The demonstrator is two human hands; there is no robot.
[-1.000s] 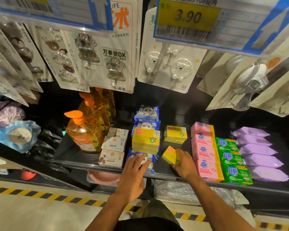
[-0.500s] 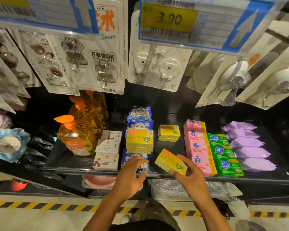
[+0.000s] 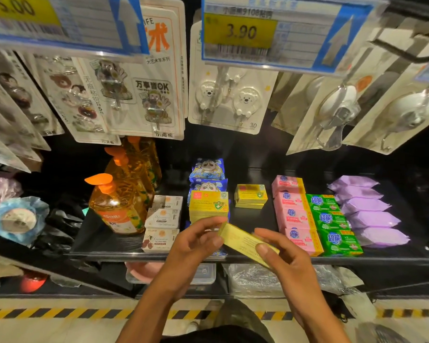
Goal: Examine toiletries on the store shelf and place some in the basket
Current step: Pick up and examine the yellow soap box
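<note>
Holds the box (image 3: 243, 240) in the air just near of the shelf (image 3: 104, 253) lip, in front of the yellow stack (image 3: 208, 203), long axis running from far left down to near right. Pinches its far-left end with the left grip (image 3: 196, 246) and clamps its near-right end with the right grip (image 3: 287, 263). Probably calls for a turn about that axis to read it; shows no basket, so cannot tell which way the drop lies.

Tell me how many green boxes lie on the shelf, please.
3, in one row between the pink boxes and the purple packets: front green box, middle green box, back green box. Others may hide underneath.
</note>
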